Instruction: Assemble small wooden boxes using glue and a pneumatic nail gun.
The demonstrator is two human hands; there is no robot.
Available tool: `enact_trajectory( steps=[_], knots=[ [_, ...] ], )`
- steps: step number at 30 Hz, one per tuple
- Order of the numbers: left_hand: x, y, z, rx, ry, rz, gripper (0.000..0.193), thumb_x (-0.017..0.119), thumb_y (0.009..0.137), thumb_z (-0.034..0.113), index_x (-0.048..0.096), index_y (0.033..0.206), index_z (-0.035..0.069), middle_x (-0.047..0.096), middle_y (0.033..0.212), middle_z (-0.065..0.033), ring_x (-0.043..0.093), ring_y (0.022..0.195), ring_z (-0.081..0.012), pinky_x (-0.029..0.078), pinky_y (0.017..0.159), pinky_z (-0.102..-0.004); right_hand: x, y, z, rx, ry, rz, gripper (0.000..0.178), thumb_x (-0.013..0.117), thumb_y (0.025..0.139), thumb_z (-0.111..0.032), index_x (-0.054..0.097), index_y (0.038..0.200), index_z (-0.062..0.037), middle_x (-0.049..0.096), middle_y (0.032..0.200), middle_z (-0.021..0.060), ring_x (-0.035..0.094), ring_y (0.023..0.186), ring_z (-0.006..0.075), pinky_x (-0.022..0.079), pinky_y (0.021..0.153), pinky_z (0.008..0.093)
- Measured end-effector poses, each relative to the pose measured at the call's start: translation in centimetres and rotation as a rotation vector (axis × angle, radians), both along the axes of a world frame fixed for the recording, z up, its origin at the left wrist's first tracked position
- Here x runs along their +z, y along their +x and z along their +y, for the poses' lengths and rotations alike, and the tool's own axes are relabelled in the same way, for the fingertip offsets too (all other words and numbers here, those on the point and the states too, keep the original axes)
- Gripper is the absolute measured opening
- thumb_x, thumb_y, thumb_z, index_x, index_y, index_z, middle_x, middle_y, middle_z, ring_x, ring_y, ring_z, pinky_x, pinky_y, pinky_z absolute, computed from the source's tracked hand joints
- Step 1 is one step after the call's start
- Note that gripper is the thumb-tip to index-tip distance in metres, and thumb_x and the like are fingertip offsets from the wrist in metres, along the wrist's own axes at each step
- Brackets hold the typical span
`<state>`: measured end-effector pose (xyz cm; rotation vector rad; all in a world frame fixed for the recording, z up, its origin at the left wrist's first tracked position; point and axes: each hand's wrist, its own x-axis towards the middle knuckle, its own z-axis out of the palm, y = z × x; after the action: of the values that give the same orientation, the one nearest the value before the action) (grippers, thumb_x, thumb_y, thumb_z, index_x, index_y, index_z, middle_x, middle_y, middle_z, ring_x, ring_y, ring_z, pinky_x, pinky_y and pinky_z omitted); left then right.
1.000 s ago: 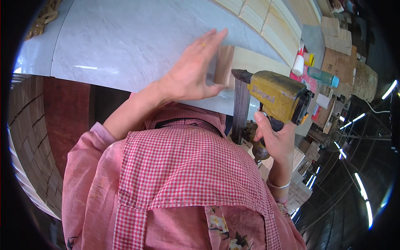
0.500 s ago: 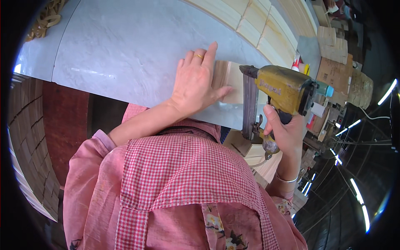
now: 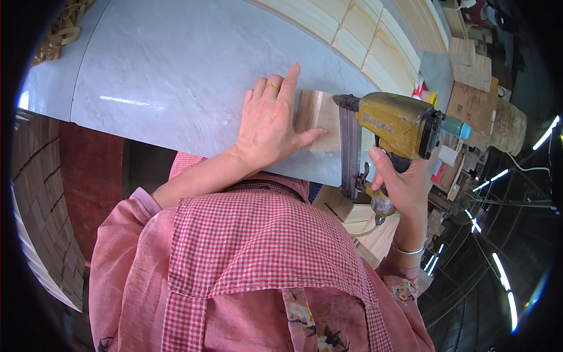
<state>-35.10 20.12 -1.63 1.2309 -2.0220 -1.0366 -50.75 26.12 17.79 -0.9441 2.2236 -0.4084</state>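
Note:
My right hand (image 3: 402, 183) is wrapped round the grip of a yellow-and-black pneumatic nail gun (image 3: 392, 120). The gun lies sideways, and its long dark magazine (image 3: 350, 154) points toward my body. Its nose is over the right part of a small pale wooden piece (image 3: 328, 120); whether they touch, I cannot tell. My left hand (image 3: 270, 117) lies flat against the left side of that piece, fingers stretched out and thumb resting on the wood. A ring is on one finger. The nail gun covers part of the wood's right end.
The grey marbled tabletop (image 3: 176, 70) stretches left, with a tangle of tan bands (image 3: 61, 35) at its far-left corner. Pale wooden boxes (image 3: 384, 61) line the far right. Stacked wooden pieces (image 3: 44, 193) stand left below the table. A hose (image 3: 366, 232) trails under the gun.
My left hand has shifted slightly left, with its thumb still on the wood. The nail gun has moved a little left too, remaining in my right hand.

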Motion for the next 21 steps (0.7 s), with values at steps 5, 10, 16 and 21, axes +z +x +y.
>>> enact_trajectory(
  steps=[5,10,16,21],
  knots=[
    [0.4,0.0,0.0,0.002,0.064,0.017,0.103,0.087,0.069,0.045,0.041,0.148,-0.002,0.056,0.118,-0.0168,0.053,0.106,-0.0302,0.042,0.100,-0.0411,-0.6,-1.0,0.7,-0.046,-0.028,-0.095,0.023,0.077,0.090,-0.011,0.066,0.105,0.0029,0.063,0.068,0.0027,0.053,0.046,0.0103,0.045,0.044,0.0221],
    [0.5,0.0,0.0,-0.014,-0.061,0.083,0.087,0.085,0.070,0.041,0.048,0.139,0.001,0.055,0.125,-0.0187,0.052,0.108,-0.0317,0.040,0.098,-0.0425,-0.3,-2.3,2.6,-0.151,-0.127,-0.040,0.020,0.076,0.090,-0.013,0.067,0.100,0.0024,0.061,0.064,0.0011,0.052,0.044,0.0097,0.044,0.044,0.0222],
    [3.5,-2.9,-0.1,-0.269,-0.413,0.117,0.069,0.084,0.072,0.037,0.056,0.126,0.004,0.056,0.128,-0.0201,0.051,0.111,-0.0331,0.039,0.101,-0.0461,0.0,-6.6,5.3,-0.197,-0.180,0.045,0.018,0.075,0.091,-0.014,0.067,0.094,0.0016,0.059,0.061,0.0002,0.051,0.043,0.0093,0.043,0.043,0.0226],
    [4.1,-7.4,0.1,-0.575,-0.432,-0.116,0.063,0.087,0.068,0.039,0.058,0.114,0.006,0.052,0.138,-0.0201,0.048,0.123,-0.0343,0.035,0.108,-0.0515,-0.1,-8.0,5.4,-0.189,-0.095,0.034,0.017,0.074,0.092,-0.016,0.068,0.090,0.0005,0.059,0.060,0.0002,0.051,0.043,0.0093,0.042,0.043,0.0229]
  ],
)
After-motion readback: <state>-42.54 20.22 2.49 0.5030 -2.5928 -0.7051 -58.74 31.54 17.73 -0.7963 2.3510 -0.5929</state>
